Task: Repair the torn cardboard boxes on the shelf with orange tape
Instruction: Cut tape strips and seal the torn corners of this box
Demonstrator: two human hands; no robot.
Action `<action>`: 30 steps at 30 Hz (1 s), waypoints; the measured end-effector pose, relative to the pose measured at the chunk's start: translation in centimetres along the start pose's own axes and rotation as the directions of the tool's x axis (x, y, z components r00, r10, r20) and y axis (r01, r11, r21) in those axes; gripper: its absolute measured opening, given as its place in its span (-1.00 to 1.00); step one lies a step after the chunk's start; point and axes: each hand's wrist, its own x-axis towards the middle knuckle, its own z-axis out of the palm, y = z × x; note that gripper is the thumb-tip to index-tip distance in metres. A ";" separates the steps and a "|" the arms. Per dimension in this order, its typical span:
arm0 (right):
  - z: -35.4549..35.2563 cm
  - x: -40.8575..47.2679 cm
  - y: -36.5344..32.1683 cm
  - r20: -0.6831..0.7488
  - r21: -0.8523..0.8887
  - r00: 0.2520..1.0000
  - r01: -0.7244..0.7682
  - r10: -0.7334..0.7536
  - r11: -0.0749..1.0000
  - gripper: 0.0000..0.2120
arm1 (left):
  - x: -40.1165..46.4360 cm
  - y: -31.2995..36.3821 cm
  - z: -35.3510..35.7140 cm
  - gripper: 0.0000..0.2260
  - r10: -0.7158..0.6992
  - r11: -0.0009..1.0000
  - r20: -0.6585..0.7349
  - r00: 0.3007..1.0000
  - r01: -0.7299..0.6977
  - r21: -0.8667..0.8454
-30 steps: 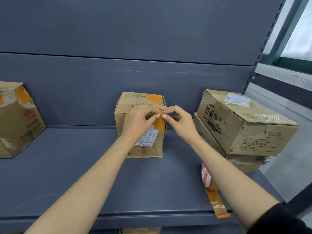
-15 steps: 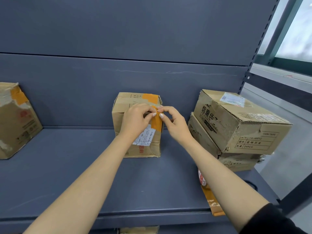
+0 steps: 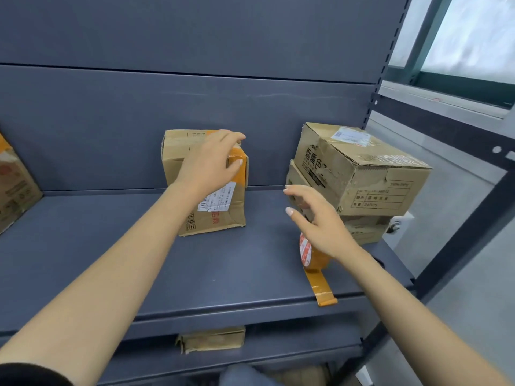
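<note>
Grey metal shelf (image 3: 139, 263) carries four cardboard boxes and one orange tape roll (image 3: 310, 253). At centre, the left hand (image 3: 207, 165) lies spread over the middle box (image 3: 211, 215), likely pressing its orange strip flat; the right hand (image 3: 317, 221) hovers open above the roll, holding nothing

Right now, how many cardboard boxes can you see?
5: brown cardboard box at far left, taped middle box, two stacked at right, upper on lower, and one on the shelf below. More may be hidden.
</note>
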 end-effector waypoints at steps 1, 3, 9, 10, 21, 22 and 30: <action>-0.5 -1.3 0.3 -0.014 -0.014 1.000 -0.013 0.013 1.000 -0.73 | -0.2 0.7 0.1 -0.63 0.022 0.999 -0.051 0.998 -0.023 -0.026; -1.4 -3.9 0.8 -0.037 -0.024 0.996 -0.085 0.084 0.996 -0.78 | -1.0 2.8 0.6 -0.67 0.063 0.993 -0.122 0.991 -0.075 -0.095; -1.9 -11.9 1.8 -0.234 0.054 0.899 -0.368 0.370 0.928 -0.85 | -5.3 8.6 5.2 -0.78 0.052 0.943 -0.076 0.996 -0.074 -0.323; -1.8 -13.0 1.8 -0.265 0.074 0.877 -0.395 0.400 0.916 -0.83 | -6.0 9.3 6.1 -0.79 0.026 0.937 -0.051 0.998 -0.042 -0.348; -0.5 -14.8 2.3 -0.140 -0.042 0.719 -0.692 0.681 0.721 -0.53 | -11.2 13.4 14.1 -0.61 -0.295 0.702 0.266 0.918 0.397 -0.591; -0.4 -15.1 2.3 -0.117 -0.096 0.685 -0.729 0.719 0.678 -0.46 | -11.4 13.4 14.5 -0.62 -0.298 0.666 0.305 0.904 0.426 -0.613; 1.9 -15.4 2.0 -0.009 0.147 0.485 -0.865 0.875 0.481 -0.38 | -11.8 13.3 15.7 -0.76 -0.256 0.556 0.418 0.871 0.487 -0.674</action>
